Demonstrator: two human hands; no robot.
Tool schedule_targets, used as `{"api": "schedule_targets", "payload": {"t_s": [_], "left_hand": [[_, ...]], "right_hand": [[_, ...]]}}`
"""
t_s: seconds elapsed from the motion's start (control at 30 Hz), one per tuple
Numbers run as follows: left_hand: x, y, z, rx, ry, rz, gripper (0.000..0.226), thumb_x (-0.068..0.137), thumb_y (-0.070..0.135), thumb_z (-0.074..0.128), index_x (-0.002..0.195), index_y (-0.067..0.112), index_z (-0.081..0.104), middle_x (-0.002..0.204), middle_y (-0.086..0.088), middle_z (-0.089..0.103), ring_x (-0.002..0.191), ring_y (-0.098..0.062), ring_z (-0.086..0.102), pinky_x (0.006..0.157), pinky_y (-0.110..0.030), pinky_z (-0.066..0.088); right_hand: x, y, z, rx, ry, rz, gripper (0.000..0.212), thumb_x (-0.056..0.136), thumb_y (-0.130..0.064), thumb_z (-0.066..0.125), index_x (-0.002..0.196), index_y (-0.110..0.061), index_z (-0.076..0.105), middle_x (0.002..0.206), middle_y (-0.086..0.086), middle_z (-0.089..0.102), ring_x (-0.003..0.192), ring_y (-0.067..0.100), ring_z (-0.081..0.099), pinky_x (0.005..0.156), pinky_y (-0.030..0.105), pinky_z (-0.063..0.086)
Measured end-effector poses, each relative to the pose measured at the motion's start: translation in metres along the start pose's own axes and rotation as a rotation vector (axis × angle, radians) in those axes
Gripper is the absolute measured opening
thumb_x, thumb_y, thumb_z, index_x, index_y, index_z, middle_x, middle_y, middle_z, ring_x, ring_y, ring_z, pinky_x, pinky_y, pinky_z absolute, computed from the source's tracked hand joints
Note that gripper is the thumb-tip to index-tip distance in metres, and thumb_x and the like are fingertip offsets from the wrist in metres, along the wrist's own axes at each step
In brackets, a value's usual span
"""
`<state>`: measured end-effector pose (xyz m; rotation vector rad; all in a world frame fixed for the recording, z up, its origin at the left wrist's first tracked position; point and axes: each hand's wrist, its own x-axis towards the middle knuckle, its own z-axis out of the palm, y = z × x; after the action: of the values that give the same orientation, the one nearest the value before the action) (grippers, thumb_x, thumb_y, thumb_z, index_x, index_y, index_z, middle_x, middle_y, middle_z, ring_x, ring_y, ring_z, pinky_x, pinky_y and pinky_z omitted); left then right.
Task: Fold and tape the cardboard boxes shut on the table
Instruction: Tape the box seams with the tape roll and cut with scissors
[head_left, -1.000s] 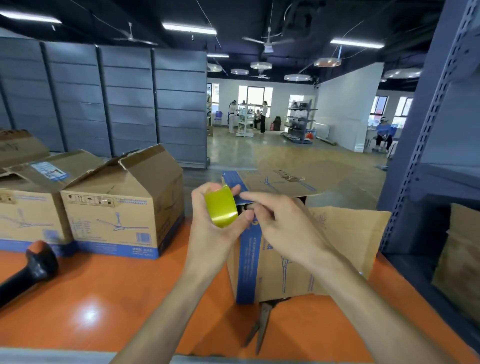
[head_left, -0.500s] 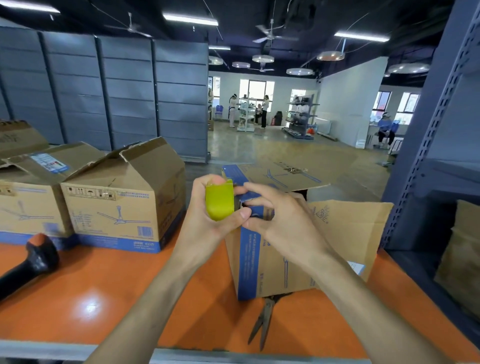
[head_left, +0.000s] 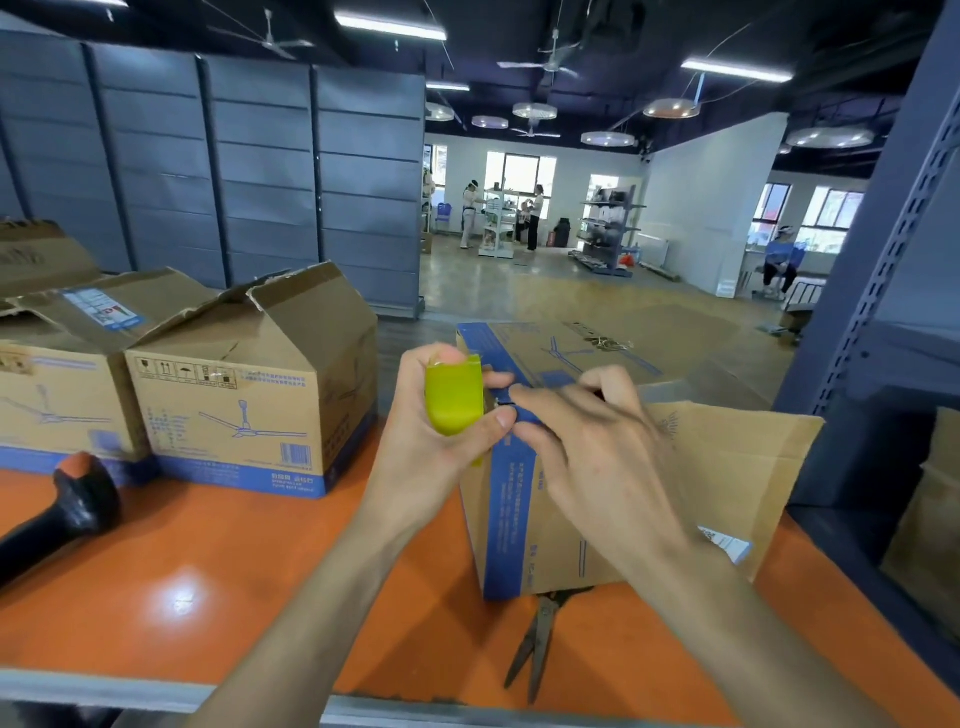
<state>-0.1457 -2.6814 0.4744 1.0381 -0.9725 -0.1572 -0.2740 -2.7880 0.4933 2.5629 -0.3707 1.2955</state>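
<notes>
My left hand (head_left: 431, 452) grips a yellow-green roll of tape (head_left: 453, 397) just above the near left corner of a cardboard box (head_left: 524, 519) with a blue edge stripe. Beside the roll, my right hand (head_left: 587, 447) has its fingertips at the roll's edge, over the box's top corner; whether they pinch the tape end is hidden. The box stands on the orange table (head_left: 218, 582), its top flaps open: one lies flat away from me (head_left: 582, 348), one hangs to the right (head_left: 737, 462).
Two more cardboard boxes (head_left: 249, 395) (head_left: 57, 384) with raised flaps stand at the left. Scissors (head_left: 537, 644) lie by the table's front edge, under the near box. A black tool (head_left: 57, 514) rests at far left. A grey metal rack (head_left: 893, 312) stands at right.
The roll has turned in my left hand and both hands have stayed at the box's corner. My view has tilted slightly.
</notes>
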Motion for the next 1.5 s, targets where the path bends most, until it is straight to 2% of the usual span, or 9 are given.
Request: {"api": "schedule_targets", "payload": {"t_s": [0.13, 0.3, 0.47, 0.57, 0.73, 0.9, 1.17, 1.27, 1.5], "left_hand": [[-0.002, -0.001, 0.001, -0.009, 0.026, -0.006, 0.052, 0.086, -0.006, 0.074, 0.125, 0.004, 0.040, 0.115, -0.013, 0.072, 0.101, -0.020, 0.069, 0.078, -0.028, 0.057], [-0.003, -0.006, 0.000, -0.004, 0.046, 0.008, 0.050, 0.086, -0.007, 0.074, 0.122, 0.007, 0.042, 0.113, -0.013, 0.072, 0.114, -0.020, 0.068, 0.089, -0.040, 0.059], [-0.004, -0.010, -0.002, -0.017, 0.066, 0.013, 0.049, 0.085, -0.005, 0.075, 0.119, 0.014, 0.045, 0.115, -0.015, 0.071, 0.117, -0.021, 0.066, 0.090, -0.041, 0.059], [-0.002, -0.011, 0.001, -0.012, 0.067, 0.011, 0.049, 0.085, -0.005, 0.075, 0.119, 0.014, 0.044, 0.114, -0.013, 0.072, 0.113, -0.019, 0.068, 0.087, -0.034, 0.059], [0.001, -0.012, 0.004, 0.004, 0.076, 0.015, 0.050, 0.085, -0.003, 0.076, 0.119, 0.015, 0.045, 0.114, -0.010, 0.073, 0.111, -0.016, 0.069, 0.085, -0.026, 0.057], [0.003, -0.014, 0.004, -0.009, 0.087, 0.006, 0.051, 0.085, -0.003, 0.076, 0.120, 0.017, 0.045, 0.115, -0.007, 0.073, 0.112, -0.020, 0.069, 0.086, -0.032, 0.059], [0.008, -0.012, 0.005, 0.017, 0.099, 0.005, 0.052, 0.084, -0.009, 0.076, 0.119, 0.013, 0.044, 0.112, -0.009, 0.073, 0.113, -0.021, 0.068, 0.092, -0.043, 0.058], [0.008, -0.014, 0.006, 0.035, 0.108, 0.030, 0.050, 0.085, -0.010, 0.074, 0.118, 0.012, 0.043, 0.111, -0.010, 0.073, 0.113, -0.021, 0.069, 0.092, -0.037, 0.058], [0.011, -0.020, 0.003, 0.014, 0.120, 0.028, 0.048, 0.087, -0.010, 0.071, 0.117, 0.017, 0.046, 0.111, -0.012, 0.073, 0.113, -0.023, 0.069, 0.085, -0.032, 0.058]], "right_hand": [[-0.002, 0.002, -0.007, -0.042, 0.022, 0.092, 0.030, 0.085, -0.027, 0.076, 0.115, -0.022, 0.074, 0.075, -0.007, 0.069, 0.091, 0.026, 0.061, 0.063, 0.034, 0.049], [-0.004, 0.028, -0.017, -0.053, 0.054, 0.236, 0.013, 0.092, -0.023, 0.071, 0.104, -0.020, 0.077, 0.098, 0.000, 0.067, 0.101, 0.027, 0.054, 0.059, 0.036, 0.053], [0.006, 0.072, -0.036, -0.026, -0.261, 0.578, 0.045, 0.100, -0.046, 0.049, 0.138, -0.024, 0.058, 0.120, 0.009, 0.064, 0.121, 0.036, 0.043, 0.095, 0.050, 0.045], [0.016, 0.077, -0.038, -0.037, -0.396, 0.606, 0.054, 0.103, -0.053, 0.036, 0.148, -0.027, 0.047, 0.122, 0.008, 0.068, 0.127, 0.038, 0.045, 0.108, 0.049, 0.037], [0.044, 0.089, -0.037, 0.132, -0.610, 0.659, 0.042, 0.101, -0.058, 0.045, 0.130, -0.034, 0.062, 0.129, -0.002, 0.066, 0.126, 0.027, 0.055, 0.109, 0.044, 0.040], [0.046, 0.090, -0.030, 0.760, -0.226, 0.884, 0.015, 0.093, -0.014, 0.070, 0.095, -0.027, 0.078, 0.075, -0.012, 0.076, 0.092, 0.008, 0.070, 0.089, 0.026, 0.048], [0.041, 0.087, -0.026, 0.885, -0.128, 0.874, 0.034, 0.086, -0.006, 0.055, 0.077, -0.025, 0.081, 0.057, -0.004, 0.063, 0.072, 0.011, 0.061, 0.072, 0.019, 0.039], [0.036, 0.087, -0.023, 0.916, -0.119, 0.839, 0.035, 0.086, -0.002, 0.051, 0.075, -0.020, 0.079, 0.054, -0.002, 0.052, 0.068, 0.011, 0.053, 0.074, 0.022, 0.039], [0.021, 0.087, -0.020, 0.800, -0.091, 0.739, 0.039, 0.096, -0.009, 0.048, 0.098, -0.037, 0.075, 0.059, -0.007, 0.060, 0.067, 0.005, 0.058, 0.077, 0.019, 0.042]]}}
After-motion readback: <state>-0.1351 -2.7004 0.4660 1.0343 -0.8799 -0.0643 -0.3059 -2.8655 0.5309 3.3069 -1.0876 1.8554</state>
